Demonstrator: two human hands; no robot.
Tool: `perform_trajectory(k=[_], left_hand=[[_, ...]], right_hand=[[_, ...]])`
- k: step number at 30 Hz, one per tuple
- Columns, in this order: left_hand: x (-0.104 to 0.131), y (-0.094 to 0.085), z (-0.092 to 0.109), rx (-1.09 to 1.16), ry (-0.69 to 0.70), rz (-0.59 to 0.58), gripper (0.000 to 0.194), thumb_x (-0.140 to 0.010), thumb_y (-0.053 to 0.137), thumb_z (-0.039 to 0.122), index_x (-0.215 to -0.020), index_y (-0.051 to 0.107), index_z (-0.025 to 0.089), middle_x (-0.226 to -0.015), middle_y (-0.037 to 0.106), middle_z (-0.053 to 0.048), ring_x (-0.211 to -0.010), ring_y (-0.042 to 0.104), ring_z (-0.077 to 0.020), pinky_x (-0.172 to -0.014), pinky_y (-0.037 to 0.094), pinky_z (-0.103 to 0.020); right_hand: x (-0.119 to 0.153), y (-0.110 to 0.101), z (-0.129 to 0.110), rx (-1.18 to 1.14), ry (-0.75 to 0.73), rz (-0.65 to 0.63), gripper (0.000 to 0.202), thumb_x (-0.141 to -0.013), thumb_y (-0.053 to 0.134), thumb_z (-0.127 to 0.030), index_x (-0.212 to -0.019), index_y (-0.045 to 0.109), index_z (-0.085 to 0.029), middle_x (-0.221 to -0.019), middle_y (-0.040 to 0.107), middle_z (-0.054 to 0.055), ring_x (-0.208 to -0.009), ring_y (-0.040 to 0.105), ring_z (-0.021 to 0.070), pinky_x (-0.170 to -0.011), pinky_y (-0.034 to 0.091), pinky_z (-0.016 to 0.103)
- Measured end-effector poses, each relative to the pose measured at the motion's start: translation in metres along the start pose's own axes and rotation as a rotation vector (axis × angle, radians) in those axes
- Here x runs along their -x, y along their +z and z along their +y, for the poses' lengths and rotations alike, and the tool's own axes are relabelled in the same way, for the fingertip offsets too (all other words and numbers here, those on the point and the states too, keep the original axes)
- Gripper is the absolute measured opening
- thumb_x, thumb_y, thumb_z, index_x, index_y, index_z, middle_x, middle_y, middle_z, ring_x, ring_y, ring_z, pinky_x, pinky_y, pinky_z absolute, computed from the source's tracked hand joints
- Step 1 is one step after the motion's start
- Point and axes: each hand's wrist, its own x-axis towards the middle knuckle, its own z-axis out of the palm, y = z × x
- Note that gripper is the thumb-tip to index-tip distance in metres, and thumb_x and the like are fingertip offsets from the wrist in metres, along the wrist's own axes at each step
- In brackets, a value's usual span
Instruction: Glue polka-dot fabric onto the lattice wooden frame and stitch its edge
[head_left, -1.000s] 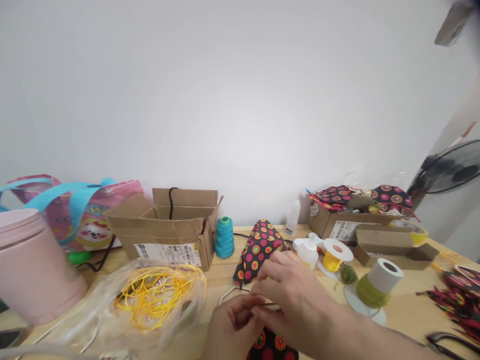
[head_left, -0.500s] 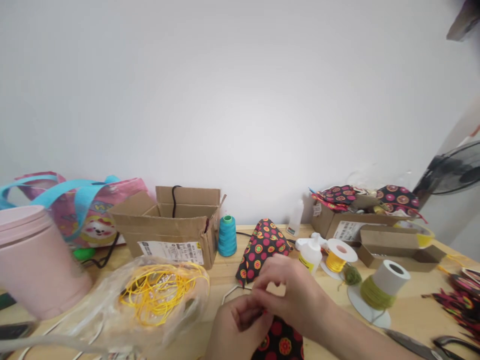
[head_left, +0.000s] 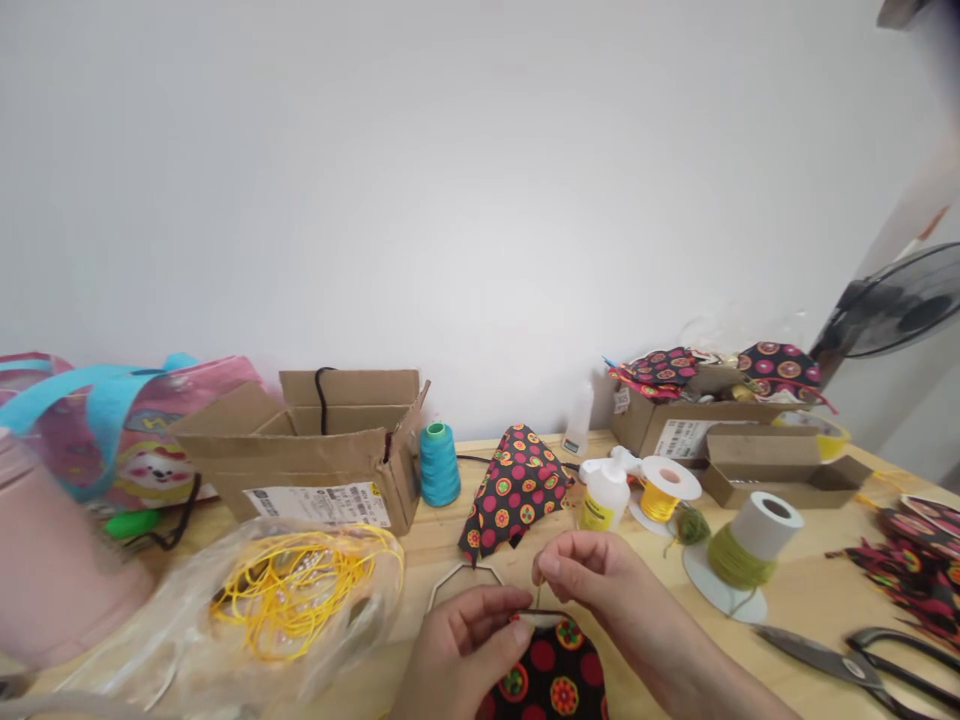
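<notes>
My left hand [head_left: 469, 645] pinches the top edge of a black cloth piece [head_left: 564, 692] with red and orange flower circles. A pale strip shows along that edge, beside my thumb. Just above it on the right, my right hand [head_left: 592, 572] is closed in a pinch on a thin cord [head_left: 538, 597] that runs down to the cloth's edge. Behind the hands lies another folded piece of patterned fabric [head_left: 517, 490]. A pale angular frame [head_left: 465, 568] rests on the table near my left hand, partly hidden by it.
Left are a plastic bag of yellow cord [head_left: 307, 585], an open cardboard box [head_left: 322, 465] and a teal thread cone [head_left: 439, 466]. Right are a glue bottle [head_left: 604, 495], a yellow spool [head_left: 660, 490], a green cord spool [head_left: 742, 555] and large scissors [head_left: 855, 668]. A wall stands behind.
My right hand has risen off my left and moved apart, drawing the thin cord upward. The cloth's top edge now shows. The view has shifted slightly.
</notes>
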Motion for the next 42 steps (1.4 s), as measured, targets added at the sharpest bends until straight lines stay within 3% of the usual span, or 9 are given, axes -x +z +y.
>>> perform_trajectory(k=[9,17,24,30,34,39,42], left_hand=[[0.003,0.005,0.006,-0.010,0.010,0.002,0.024,-0.056,0.073,0.027,-0.078,0.070,0.017,-0.086,0.072,-0.009,-0.087,0.062,-0.0259,-0.083,0.043,-0.038],[0.004,0.007,0.012,-0.119,0.063,-0.020,0.018,-0.062,0.068,0.025,-0.077,0.071,0.016,-0.084,0.072,-0.009,-0.087,0.061,-0.0272,-0.083,0.042,-0.038],[0.004,0.006,0.010,-0.111,0.067,-0.013,0.021,-0.060,0.070,0.029,-0.076,0.071,0.016,-0.079,0.071,-0.008,-0.084,0.062,-0.0266,-0.081,0.042,-0.038],[0.004,0.008,0.012,-0.089,0.056,0.002,0.020,-0.057,0.072,0.031,-0.071,0.071,0.017,-0.076,0.071,-0.007,-0.083,0.061,-0.0255,-0.080,0.043,-0.035],[0.004,0.007,0.011,-0.067,0.036,0.029,0.024,-0.057,0.072,0.037,-0.071,0.071,0.017,-0.075,0.071,-0.007,-0.083,0.061,-0.0251,-0.077,0.043,-0.034],[0.004,0.007,0.012,-0.066,0.028,0.021,0.023,-0.064,0.067,0.038,-0.071,0.071,0.016,-0.066,0.069,-0.004,-0.071,0.059,-0.0197,-0.066,0.043,-0.029],[0.003,0.005,0.011,-0.078,0.015,0.035,0.020,-0.060,0.071,0.034,-0.069,0.071,0.016,-0.068,0.070,-0.004,-0.070,0.059,-0.0184,-0.067,0.043,-0.028]], right_hand=[[0.003,0.004,0.005,-0.126,0.125,0.018,0.024,-0.057,0.073,-0.035,-0.056,0.062,-0.014,-0.049,0.051,-0.004,-0.049,0.039,0.0072,-0.051,0.026,0.020],[0.002,0.001,0.008,-0.287,0.131,-0.147,0.025,-0.058,0.073,-0.032,-0.055,0.060,-0.012,-0.056,0.051,-0.003,-0.052,0.038,0.0075,-0.052,0.026,0.019],[0.004,0.003,0.008,-0.295,0.138,-0.135,0.021,-0.056,0.072,-0.031,-0.055,0.062,-0.013,-0.060,0.053,-0.001,-0.057,0.043,0.0101,-0.056,0.030,0.020],[0.005,0.002,0.005,-0.231,0.080,-0.200,0.018,-0.055,0.073,-0.031,-0.053,0.062,-0.016,-0.075,0.057,0.000,-0.070,0.047,0.0124,-0.063,0.035,0.020],[0.008,0.001,0.004,-0.137,0.042,-0.142,0.020,-0.060,0.070,-0.035,-0.058,0.062,-0.016,-0.074,0.057,0.000,-0.068,0.048,0.0123,-0.063,0.035,0.022],[0.010,-0.002,0.003,0.258,-0.199,-0.089,0.022,-0.070,0.062,-0.036,-0.061,0.058,-0.016,-0.065,0.057,0.001,-0.064,0.047,0.0141,-0.061,0.036,0.026],[0.009,-0.005,0.003,0.317,-0.265,-0.059,0.021,-0.071,0.060,-0.035,-0.062,0.057,-0.016,-0.066,0.057,0.002,-0.064,0.048,0.0147,-0.062,0.037,0.027]])
